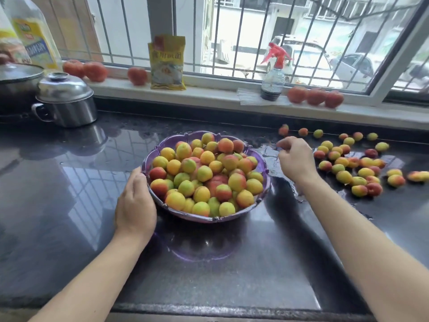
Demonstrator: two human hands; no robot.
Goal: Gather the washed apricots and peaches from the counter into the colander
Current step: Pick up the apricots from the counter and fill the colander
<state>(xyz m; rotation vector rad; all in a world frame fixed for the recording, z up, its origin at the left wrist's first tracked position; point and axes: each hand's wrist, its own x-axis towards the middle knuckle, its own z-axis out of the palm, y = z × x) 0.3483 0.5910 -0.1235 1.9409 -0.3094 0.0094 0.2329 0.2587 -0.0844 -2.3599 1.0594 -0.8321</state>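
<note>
A purple colander (pixel 185 217) stands mid-counter, heaped with yellow, green and red apricots and peaches (pixel 204 173). My left hand (pixel 135 201) rests against its left side, fingers fairly straight along the rim. Several loose fruits (pixel 348 163) lie scattered on the wet counter to the right, with a few more strung along the back edge (pixel 318 133). My right hand (pixel 296 159) hovers between the colander and the loose fruit. Its fingers curl loosely downward, and no fruit shows in it.
The dark polished counter (pixel 209 275) is wet around the loose fruit. A steel pot with lid (pixel 67 105) and a dark lidded pan (pixel 16 82) stand at back left. On the windowsill are tomatoes (pixel 315 96), a yellow packet (pixel 167 63) and a spray bottle (pixel 274 75).
</note>
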